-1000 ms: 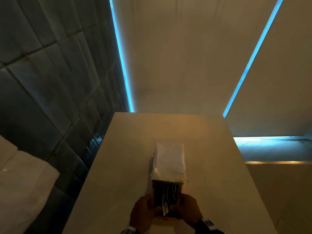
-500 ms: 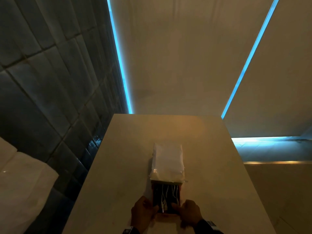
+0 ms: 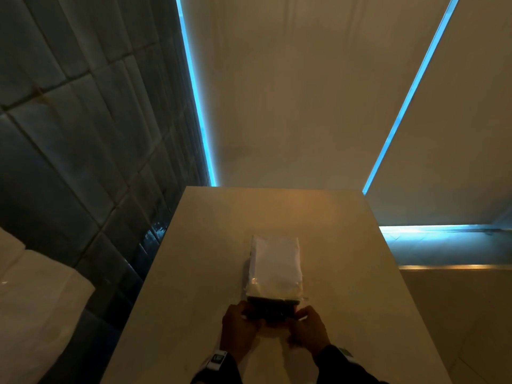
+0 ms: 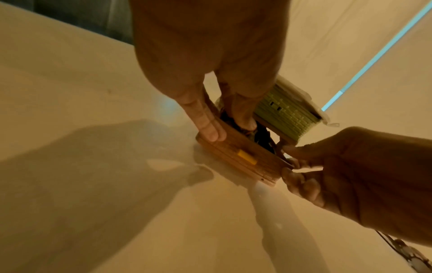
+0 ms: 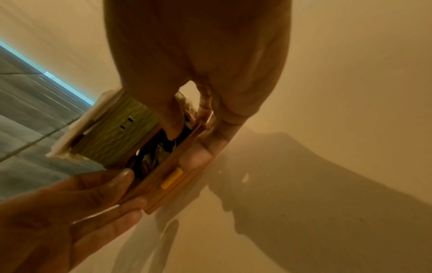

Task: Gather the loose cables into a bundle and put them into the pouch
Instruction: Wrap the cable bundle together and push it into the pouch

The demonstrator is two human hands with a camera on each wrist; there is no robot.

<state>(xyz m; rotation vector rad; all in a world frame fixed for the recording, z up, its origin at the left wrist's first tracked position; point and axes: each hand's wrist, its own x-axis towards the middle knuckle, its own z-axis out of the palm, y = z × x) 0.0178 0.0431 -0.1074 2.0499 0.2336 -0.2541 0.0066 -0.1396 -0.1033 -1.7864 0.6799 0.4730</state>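
Observation:
The pouch point(image 3: 274, 267) is a white-wrapped sleeve lying lengthwise on the table, its near end green and ribbed point(image 4: 287, 112). A brown inner tray point(image 4: 243, 160) with a yellow tab sticks out towards me. Dark and pale cables point(image 4: 259, 133) lie bundled inside it. My left hand point(image 3: 241, 325) pinches the tray's left end, thumb inside on the cables and fingers point(image 4: 210, 129) on the outer wall. My right hand point(image 3: 307, 325) pinches the right end point(image 5: 198, 157) in the same way. In the head view only a short dark strip of tray point(image 3: 273, 307) shows.
The beige table point(image 3: 346, 245) is long and narrow, with bare surface around and beyond the pouch. A dark tiled wall point(image 3: 83, 134) runs along its left side and white bedding point(image 3: 33, 300) lies low left. A lit ledge point(image 3: 443, 231) sits to the right.
The exposed dark part of the tray has become much shorter, and the cables that showed in it are now mostly hidden. Both hands have moved forward towards the white sleeve with the tray.

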